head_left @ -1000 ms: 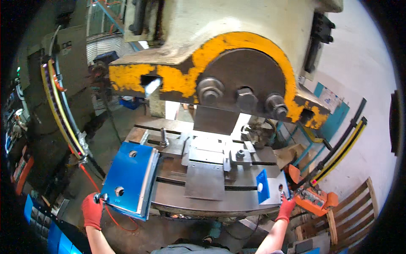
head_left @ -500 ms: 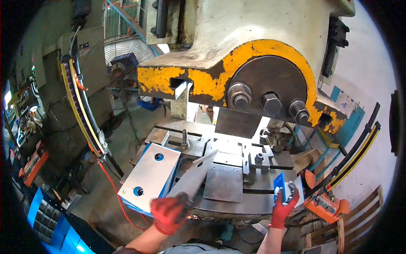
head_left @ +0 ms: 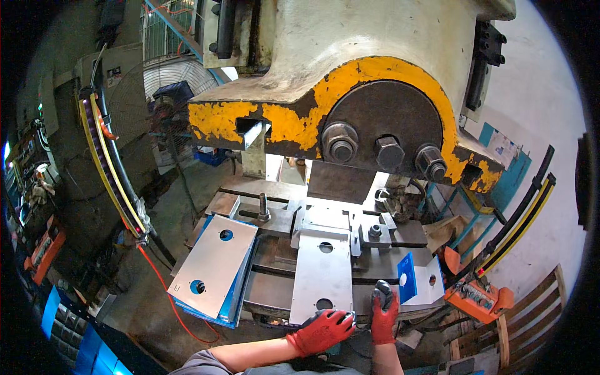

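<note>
A flat metal plate (head_left: 322, 269) with two round holes lies on the press bed, its far end against the lit tooling block. My left hand (head_left: 322, 332), in a red glove with grey fingertips, grips this plate's near edge. Just right of the plate's near corner is my right hand (head_left: 385, 315), gloved alike, fingers pointing up and slightly bent, nothing visible in them. Beyond it stands a bent metal piece (head_left: 431, 280) with a blue-filmed flange. To the left lies a stack of similar holed plates (head_left: 212, 262), blue film showing at its edges.
Above the bed hangs the press's yellow-edged ram (head_left: 375, 75) with large bolts. Banded yellow-and-black guard bars (head_left: 112, 162) flank the bed. An orange control box (head_left: 478, 301) is at right, near a wooden pallet (head_left: 531, 315). A bolt (head_left: 264, 209) sticks up from the bed.
My left hand has brought the tilted plate right and laid it flat on the bed. My right hand has moved left, away from the bent piece. The view has shifted slightly.
</note>
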The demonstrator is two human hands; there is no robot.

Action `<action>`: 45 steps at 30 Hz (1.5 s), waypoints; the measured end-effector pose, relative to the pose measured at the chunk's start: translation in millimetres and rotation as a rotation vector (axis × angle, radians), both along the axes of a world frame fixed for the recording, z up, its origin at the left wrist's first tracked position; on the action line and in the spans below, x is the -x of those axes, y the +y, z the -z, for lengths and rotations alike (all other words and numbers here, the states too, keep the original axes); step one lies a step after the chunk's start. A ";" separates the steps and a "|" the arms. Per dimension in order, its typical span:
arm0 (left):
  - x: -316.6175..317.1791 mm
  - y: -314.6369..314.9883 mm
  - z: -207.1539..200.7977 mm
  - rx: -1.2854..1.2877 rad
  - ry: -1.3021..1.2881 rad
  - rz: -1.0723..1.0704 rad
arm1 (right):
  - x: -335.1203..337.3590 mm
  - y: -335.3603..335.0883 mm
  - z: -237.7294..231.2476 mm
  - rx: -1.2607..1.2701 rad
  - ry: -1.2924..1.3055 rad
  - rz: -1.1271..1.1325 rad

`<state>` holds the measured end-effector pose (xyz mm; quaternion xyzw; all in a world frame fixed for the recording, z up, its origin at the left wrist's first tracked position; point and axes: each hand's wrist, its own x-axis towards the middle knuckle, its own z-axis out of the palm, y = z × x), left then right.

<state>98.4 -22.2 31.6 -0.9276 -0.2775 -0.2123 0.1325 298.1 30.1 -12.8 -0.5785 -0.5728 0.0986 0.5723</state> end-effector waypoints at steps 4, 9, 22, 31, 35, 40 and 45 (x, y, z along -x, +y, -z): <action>2.1 35.9 -4.0 0.025 -0.041 -0.099 | 7.2 0.2 -4.0 0.036 0.149 -0.193; 21.6 61.4 -46.2 0.443 -0.550 -0.029 | 19.7 -4.3 -1.7 0.075 0.228 -0.318; 85.8 75.9 25.2 0.693 -1.639 -0.084 | 51.3 28.3 -43.6 0.492 0.096 -0.359; 98.9 74.0 26.9 1.190 -1.266 -0.128 | 36.1 30.0 -32.0 0.577 0.380 -0.638; 93.2 70.2 20.1 1.293 -1.435 -0.058 | 31.2 38.8 -5.8 0.607 0.559 -0.690; 92.0 67.7 12.1 1.391 -1.491 -0.073 | 31.9 37.1 -0.5 0.659 0.585 -0.610; 92.9 68.2 15.8 1.392 -1.477 -0.052 | 37.4 31.7 -1.7 0.602 0.567 -0.581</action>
